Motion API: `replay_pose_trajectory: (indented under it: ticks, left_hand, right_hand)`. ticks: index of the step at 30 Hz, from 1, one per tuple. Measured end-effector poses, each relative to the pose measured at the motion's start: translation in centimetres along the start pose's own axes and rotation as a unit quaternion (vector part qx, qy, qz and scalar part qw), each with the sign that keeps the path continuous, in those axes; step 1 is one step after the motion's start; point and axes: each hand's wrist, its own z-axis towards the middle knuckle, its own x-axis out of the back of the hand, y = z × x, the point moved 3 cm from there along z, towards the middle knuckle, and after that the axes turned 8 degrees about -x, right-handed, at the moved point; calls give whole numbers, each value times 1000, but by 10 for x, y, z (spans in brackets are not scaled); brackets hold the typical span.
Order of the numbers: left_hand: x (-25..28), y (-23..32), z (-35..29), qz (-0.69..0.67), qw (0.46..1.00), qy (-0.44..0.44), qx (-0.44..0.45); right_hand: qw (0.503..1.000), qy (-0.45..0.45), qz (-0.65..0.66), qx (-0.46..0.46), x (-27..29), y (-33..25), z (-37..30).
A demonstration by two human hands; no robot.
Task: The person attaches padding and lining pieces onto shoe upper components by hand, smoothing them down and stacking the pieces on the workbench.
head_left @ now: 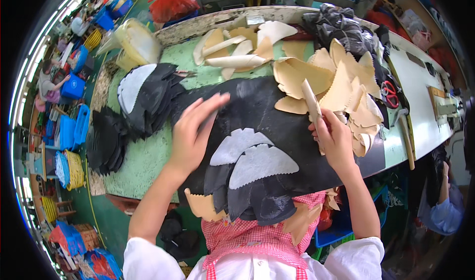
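My right hand (332, 136) grips a curled, beige sheet-like piece (310, 99), holding it upright beside a heap of similar beige pieces (341, 82) with notched edges. Over the black mat (252, 101), my left hand (195, 131) is open, its fingers stretched out and slightly blurred, with nothing in it. Between my forearms, at the near edge, lie black cut pieces (267, 198) shaped like shoe-upper parts. Two grey half-moon patches with notched edges, one nearer (262, 166) and one behind it (237, 145), lie on them.
Left of the mat sit a black stack topped by a pale patch (136, 87) and another black stack (106, 141). Beige scraps (237, 59) lie at the back near a cloudy plastic jug (137, 42). Red-handled scissors (390, 93) and a hammer (408, 139) are at right.
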Motion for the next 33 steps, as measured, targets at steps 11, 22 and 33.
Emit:
replay_pose_trajectory:
  ticks: [11, 22, 33]
  left_hand:
    - [-40, 86, -22, -26, 988, -143, -46]
    - [-56, 67, -17, 84, 974, -160, -138]
    - [-61, 74, -11, 79, 962, -143, -220]
  right_hand:
    - [955, -144, 258, 26, -12, -39, -40]
    - [916, -200, 348, -5, 1, -21, -46]
    - [902, -214, 362, -103, -8, -26, -50]
